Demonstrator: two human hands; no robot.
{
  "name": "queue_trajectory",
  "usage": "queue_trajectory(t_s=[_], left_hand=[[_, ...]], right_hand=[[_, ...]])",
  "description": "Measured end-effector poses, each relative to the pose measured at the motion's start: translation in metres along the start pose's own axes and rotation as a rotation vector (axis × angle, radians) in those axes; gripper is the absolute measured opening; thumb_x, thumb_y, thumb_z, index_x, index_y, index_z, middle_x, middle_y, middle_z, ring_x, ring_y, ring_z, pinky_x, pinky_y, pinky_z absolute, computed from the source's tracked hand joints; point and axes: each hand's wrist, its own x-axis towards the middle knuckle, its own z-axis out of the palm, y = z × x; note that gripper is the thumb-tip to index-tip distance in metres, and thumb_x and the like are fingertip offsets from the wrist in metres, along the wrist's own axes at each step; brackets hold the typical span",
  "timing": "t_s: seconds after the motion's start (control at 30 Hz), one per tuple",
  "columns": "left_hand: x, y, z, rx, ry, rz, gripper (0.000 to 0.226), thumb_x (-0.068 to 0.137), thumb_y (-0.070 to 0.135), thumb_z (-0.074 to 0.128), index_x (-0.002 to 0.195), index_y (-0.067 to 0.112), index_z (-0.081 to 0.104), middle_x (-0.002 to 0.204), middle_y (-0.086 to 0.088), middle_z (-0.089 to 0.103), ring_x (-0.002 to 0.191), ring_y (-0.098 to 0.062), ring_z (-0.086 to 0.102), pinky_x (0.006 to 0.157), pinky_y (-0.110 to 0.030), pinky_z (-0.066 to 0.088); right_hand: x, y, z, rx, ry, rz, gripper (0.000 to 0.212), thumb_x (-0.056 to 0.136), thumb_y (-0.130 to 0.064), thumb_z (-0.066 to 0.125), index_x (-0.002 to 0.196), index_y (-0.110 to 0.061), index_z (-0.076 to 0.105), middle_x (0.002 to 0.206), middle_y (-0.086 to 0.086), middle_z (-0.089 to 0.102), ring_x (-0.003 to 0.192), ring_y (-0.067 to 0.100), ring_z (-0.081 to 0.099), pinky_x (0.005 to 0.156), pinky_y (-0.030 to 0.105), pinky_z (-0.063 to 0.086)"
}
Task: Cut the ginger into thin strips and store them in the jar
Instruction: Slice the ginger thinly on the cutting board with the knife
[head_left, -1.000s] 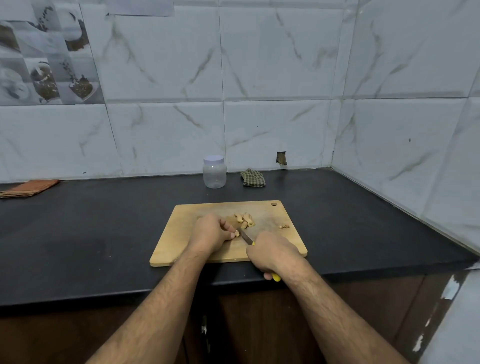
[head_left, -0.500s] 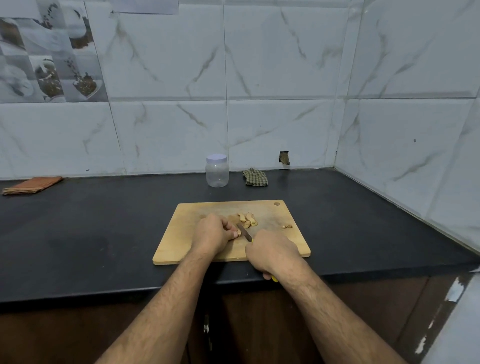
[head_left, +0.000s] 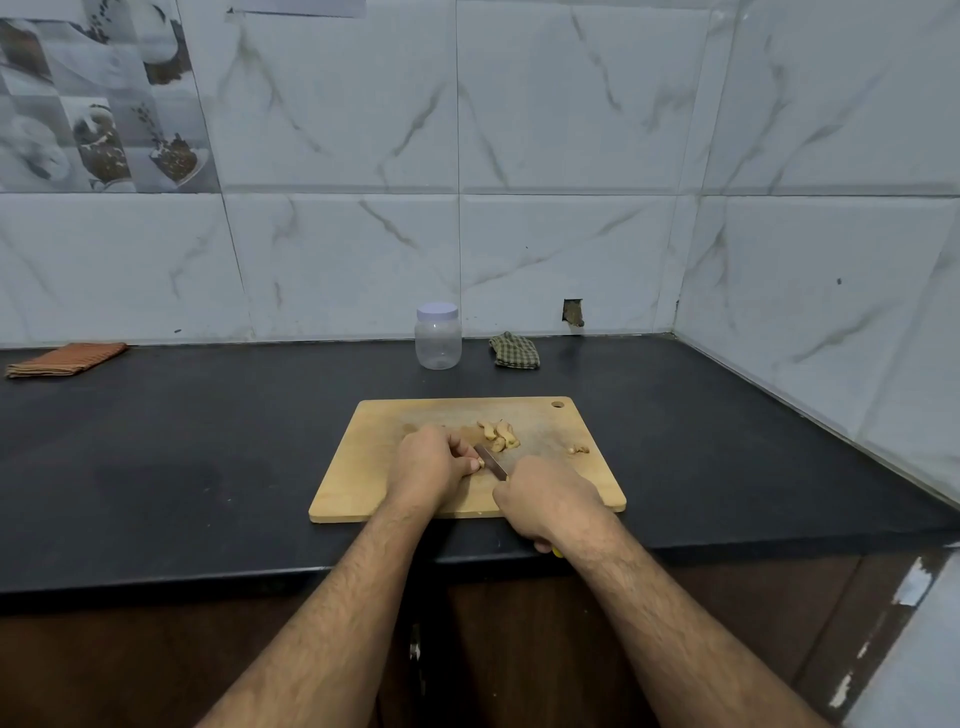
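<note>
Pale ginger pieces (head_left: 500, 435) are heaped at the centre of a wooden cutting board (head_left: 374, 457), with a few smaller bits (head_left: 578, 449) lying apart toward its right edge. A small piece is pinned at the board's near middle, and a knife blade (head_left: 491, 462) is set against it. A clear plastic jar (head_left: 438, 336), capped white, stands upright farther back by the wall.

Left hand (head_left: 430, 464) on ginger piece (head_left: 480, 462), right hand (head_left: 550, 499) gripping knife (head_left: 491, 461), over cutting board (head_left: 363, 467).
</note>
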Motion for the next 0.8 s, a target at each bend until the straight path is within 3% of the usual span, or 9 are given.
queue_trajectory(t_s=[0.1, 0.2, 0.37, 0.63, 0.8], left_hand=[[-0.0014, 0.0, 0.0005, 0.0, 0.011, 0.0, 0.007, 0.083, 0.028, 0.076, 0.076, 0.028, 0.074, 0.084, 0.013, 0.071, 0.083, -0.005, 0.061, 0.069, -0.024, 0.042], [-0.0014, -0.0001, 0.0011, -0.002, 0.017, -0.002, 0.009, 0.083, 0.028, 0.076, 0.075, 0.028, 0.073, 0.084, 0.012, 0.071, 0.083, -0.006, 0.061, 0.068, -0.024, 0.041], [-0.0019, -0.0005, 0.0018, 0.002, 0.033, -0.013, 0.008, 0.083, 0.029, 0.075, 0.076, 0.028, 0.074, 0.083, 0.012, 0.071, 0.079, -0.005, 0.06, 0.064, -0.024, 0.039], [-0.0036, 0.0, 0.0029, 0.013, 0.059, -0.019, 0.005, 0.083, 0.031, 0.075, 0.079, 0.029, 0.074, 0.084, 0.013, 0.071, 0.079, -0.006, 0.058, 0.065, -0.024, 0.039], [-0.0054, 0.0009, 0.0024, 0.012, 0.053, -0.02, 0.009, 0.084, 0.031, 0.074, 0.076, 0.03, 0.073, 0.083, 0.013, 0.071, 0.078, -0.006, 0.059, 0.06, -0.024, 0.037]], right_hand=[[0.0014, 0.0001, 0.0017, -0.007, 0.015, 0.004, 0.021, 0.099, -0.026, 0.043, 0.084, -0.014, 0.051, 0.074, 0.003, 0.062, 0.049, 0.014, 0.055, 0.049, 0.024, 0.042], [0.0048, -0.0024, 0.0056, -0.016, 0.037, -0.009, 0.015, 0.098, -0.023, 0.043, 0.088, -0.014, 0.052, 0.073, 0.003, 0.056, 0.062, 0.018, 0.055, 0.065, 0.029, 0.049], [0.0031, -0.007, 0.0078, -0.037, 0.058, -0.04, 0.011, 0.097, -0.02, 0.044, 0.093, -0.016, 0.053, 0.089, 0.004, 0.061, 0.077, 0.022, 0.06, 0.076, 0.035, 0.056], [0.0045, -0.0081, 0.0095, -0.092, 0.076, -0.045, 0.018, 0.097, -0.018, 0.049, 0.11, -0.014, 0.061, 0.1, 0.005, 0.065, 0.081, 0.021, 0.061, 0.076, 0.034, 0.055], [0.0086, -0.0087, 0.0062, -0.08, 0.043, -0.05, 0.017, 0.097, -0.016, 0.047, 0.107, -0.014, 0.059, 0.087, 0.002, 0.061, 0.071, 0.02, 0.062, 0.074, 0.036, 0.059]])
